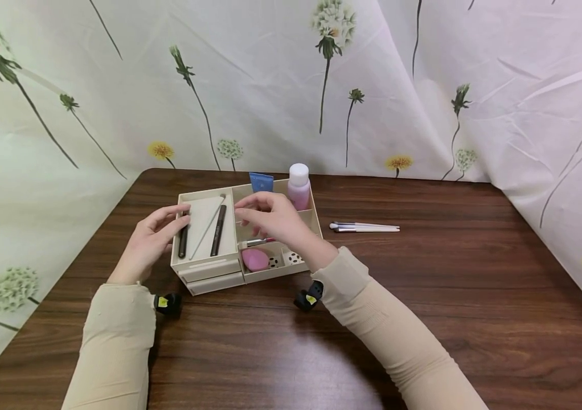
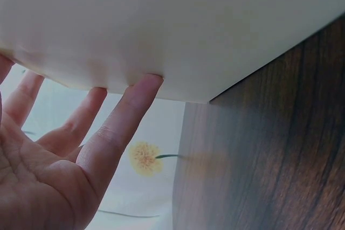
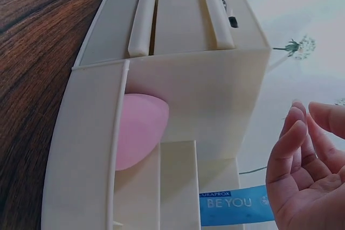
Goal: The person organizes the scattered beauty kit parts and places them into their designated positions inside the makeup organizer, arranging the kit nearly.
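A cream desktop organizer [image 1: 214, 271] with two drawers stands on the table. My left hand [image 1: 148, 239] rests against its left side; in the left wrist view the fingertips [image 2: 148, 85] touch the outer wall. On its top tray lie a black pen [image 1: 183, 242] beside that hand, a second black pen [image 1: 217, 232] and a thin pale brush [image 1: 206, 229]. My right hand [image 1: 277, 218] hovers over the right compartments, fingers loosely bent, holding nothing. Near it are a blue tube [image 1: 262, 182], a pink bottle with a white cap [image 1: 298, 191] and a pink makeup sponge [image 1: 255, 259].
Two pale-handled makeup brushes [image 1: 368, 228] lie on the dark wooden table [image 1: 455, 273] right of the organizer. A red-handled brush [image 1: 257, 242] and a black-spotted white thing [image 1: 293, 258] sit in the compartments. A floral cloth [image 1: 270, 85] hangs behind.
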The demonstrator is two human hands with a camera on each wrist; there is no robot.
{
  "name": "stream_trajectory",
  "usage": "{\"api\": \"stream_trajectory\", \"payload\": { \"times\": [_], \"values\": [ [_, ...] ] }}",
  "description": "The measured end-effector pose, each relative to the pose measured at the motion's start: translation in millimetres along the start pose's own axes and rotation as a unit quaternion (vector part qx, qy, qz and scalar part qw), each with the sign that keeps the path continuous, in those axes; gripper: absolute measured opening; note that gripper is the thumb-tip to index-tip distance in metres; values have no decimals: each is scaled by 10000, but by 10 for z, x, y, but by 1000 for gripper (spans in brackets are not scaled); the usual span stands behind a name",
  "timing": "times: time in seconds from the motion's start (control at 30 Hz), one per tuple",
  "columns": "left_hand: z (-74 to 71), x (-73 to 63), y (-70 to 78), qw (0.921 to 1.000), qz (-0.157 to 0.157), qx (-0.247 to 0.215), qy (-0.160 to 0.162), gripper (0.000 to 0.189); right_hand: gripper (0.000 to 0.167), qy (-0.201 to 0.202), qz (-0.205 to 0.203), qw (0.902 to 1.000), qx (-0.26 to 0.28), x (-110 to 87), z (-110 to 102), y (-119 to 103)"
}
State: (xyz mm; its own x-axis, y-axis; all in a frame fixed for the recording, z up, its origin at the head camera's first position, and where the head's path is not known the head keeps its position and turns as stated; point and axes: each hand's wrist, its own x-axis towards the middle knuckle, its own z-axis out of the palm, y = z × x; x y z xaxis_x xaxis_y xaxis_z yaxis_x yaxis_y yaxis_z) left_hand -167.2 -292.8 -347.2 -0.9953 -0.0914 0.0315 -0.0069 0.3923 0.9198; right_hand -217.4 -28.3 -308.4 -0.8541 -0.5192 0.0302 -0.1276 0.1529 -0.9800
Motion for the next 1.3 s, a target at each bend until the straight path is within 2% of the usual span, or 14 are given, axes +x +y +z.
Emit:
{"api": "stream_trajectory", "payload": {
  "times": [0.17,0.47,0.97,1.3],
  "values": [
    [10,-2,0,10000,20,-5,3,53,28,-2,-50,9997,220,-68,-47,9],
    [14,6,-8,10000,32,19,2,53,22,-8,-281,9992,297,-194,-128,43],
    [14,3,-1,10000,-16,71,25,53,23,283,-478,9968,574,-425,-270,35],
    [11,1,-9,10000,-9,40,65,53,23,594,-601,9955,420,-562,-364,83]
  ]
}}
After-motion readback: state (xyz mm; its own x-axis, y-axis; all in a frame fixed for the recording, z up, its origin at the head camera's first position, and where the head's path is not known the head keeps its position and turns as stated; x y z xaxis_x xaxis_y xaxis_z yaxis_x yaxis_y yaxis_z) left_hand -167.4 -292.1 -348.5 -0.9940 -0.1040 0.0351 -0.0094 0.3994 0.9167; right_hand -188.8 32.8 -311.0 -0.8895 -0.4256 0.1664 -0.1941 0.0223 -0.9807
